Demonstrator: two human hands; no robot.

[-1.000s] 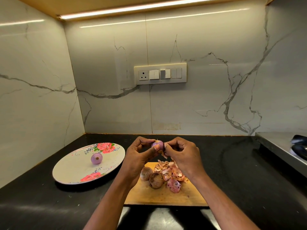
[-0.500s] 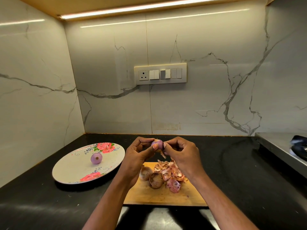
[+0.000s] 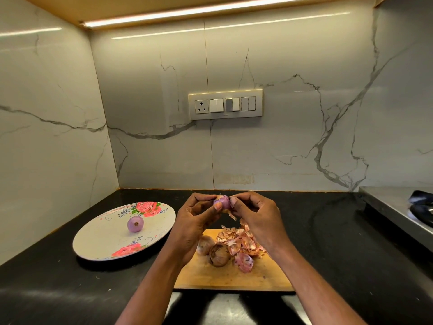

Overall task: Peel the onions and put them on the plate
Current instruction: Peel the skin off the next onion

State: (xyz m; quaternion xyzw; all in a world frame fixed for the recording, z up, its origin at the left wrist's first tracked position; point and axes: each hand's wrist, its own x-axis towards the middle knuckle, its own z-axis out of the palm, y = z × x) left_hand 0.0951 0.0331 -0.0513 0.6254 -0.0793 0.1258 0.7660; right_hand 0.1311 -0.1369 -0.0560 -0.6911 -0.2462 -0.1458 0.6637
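Comparing this moment with the two earlier frames shows little movement: both hands have stayed raised above the board [image 3: 234, 276], and the onion [image 3: 222, 201] between them now shows more bare purple, with a strip of dry skin still hanging below it. That suggests the peel is nearly off, so this onion should soon be ready for the plate [image 3: 93, 245].

The left hand [image 3: 195, 221] holds the onion, thumb pressed on its front and fingers curled over the top. The right hand [image 3: 254, 216] pinches skin at the onion's right side, fingertips meeting the left hand's. So both hands are together, clamped on the one onion, held above the far edge of the board.

One peeled onion [image 3: 135, 224] already lies near the middle of the plate, well to the left of the hands. On the board, below the hands, sit two unpeeled onions [image 3: 219, 254] touching each other, just beside a heap of peels [image 3: 241, 245].
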